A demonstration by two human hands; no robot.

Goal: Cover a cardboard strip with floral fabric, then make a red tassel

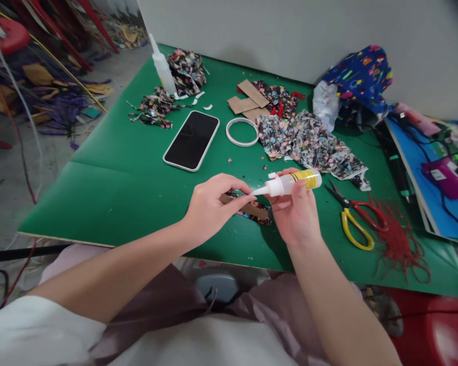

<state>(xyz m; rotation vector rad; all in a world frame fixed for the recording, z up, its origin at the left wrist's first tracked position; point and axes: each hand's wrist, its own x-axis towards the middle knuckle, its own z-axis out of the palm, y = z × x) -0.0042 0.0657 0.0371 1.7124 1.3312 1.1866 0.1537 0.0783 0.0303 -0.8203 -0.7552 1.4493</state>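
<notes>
In my right hand I grip a small clear glue bottle with a yellow label, tilted on its side with its white nozzle pointing left. Thumb and forefinger of my left hand are pinched together at the nozzle's tip. Below both hands, a floral fabric strip with a brown cardboard piece along its middle lies on the green table. My left fingers hide part of its left end.
A phone, a white tape ring, cardboard strips and floral fabric lie beyond my hands. Scissors and red threads are at right. Another bottle stands by fabric scraps at the back left.
</notes>
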